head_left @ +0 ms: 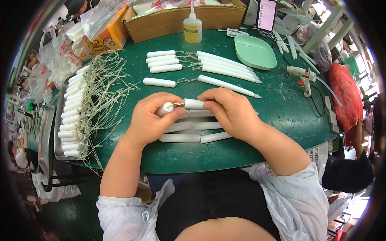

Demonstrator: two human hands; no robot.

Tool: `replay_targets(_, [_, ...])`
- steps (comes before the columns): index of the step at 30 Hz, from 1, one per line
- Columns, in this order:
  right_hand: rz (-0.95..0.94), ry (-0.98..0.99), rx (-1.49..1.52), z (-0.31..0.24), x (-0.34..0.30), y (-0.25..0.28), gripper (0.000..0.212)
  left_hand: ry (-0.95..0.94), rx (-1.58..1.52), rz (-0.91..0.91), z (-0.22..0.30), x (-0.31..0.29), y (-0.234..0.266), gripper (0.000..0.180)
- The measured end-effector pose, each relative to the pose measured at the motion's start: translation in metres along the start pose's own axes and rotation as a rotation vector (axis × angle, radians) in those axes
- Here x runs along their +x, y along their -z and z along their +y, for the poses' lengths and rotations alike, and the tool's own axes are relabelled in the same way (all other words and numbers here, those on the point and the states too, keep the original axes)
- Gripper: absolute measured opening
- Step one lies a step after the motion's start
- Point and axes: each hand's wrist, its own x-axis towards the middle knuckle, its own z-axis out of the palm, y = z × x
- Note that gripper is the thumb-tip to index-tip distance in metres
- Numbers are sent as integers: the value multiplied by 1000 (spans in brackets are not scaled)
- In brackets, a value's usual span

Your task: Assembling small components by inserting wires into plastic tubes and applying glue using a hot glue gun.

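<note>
My left hand (149, 119) is closed around a short white tube (165, 108), its open end tipped up toward me. Thin pale wires (178, 105) run from it to the end of a white candle tube (194, 104), which my right hand (232, 111) pinches between thumb and fingers. The far part of that tube is hidden under the right hand. Just below my hands lie several white candle sticks (180, 138), partly covered by the hands. Beyond them, short white tubes (159, 82) are wired to long candle tubes with flame-shaped tips (227, 86).
On the left, a metal tray (59, 138) holds many wired white tubes (72, 111). A glue bottle (192, 29), cardboard box (185, 20) and phone (266, 15) stand at the back. To the right are a green dish (254, 52), a glue gun (302, 75) and a red bag (344, 98).
</note>
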Motion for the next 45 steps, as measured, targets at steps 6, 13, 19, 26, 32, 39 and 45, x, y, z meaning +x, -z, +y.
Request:
replay_targets(6, [-26,-47,55,-3,-1,5,27,-65,-21,54,-5,1,-5,19])
replay_targets(13, [-52,19,-48,-2,-1,4,26,43,-234,184,0,-4,-13,17])
replay_targets(19, [-33,62,-72,-2,1,6,20,-331,126,105,-6,1,-8,18])
replay_targets(26, [-32,-65,-51,-1,0,3,22,69,-71,5,7,2,-13,13])
replay_targets(32, [-57,73,-118,4,2,4,20,-246,151,30,-8,6,-8,25])
replay_targets(39, [-151,90,-319,17,23,3,23,-20,333,-68,3,30,-2,27])
replay_targets(45, [-222,97,-314,30,28,-11,20,-130,524,-253,-17,32,-10,32])
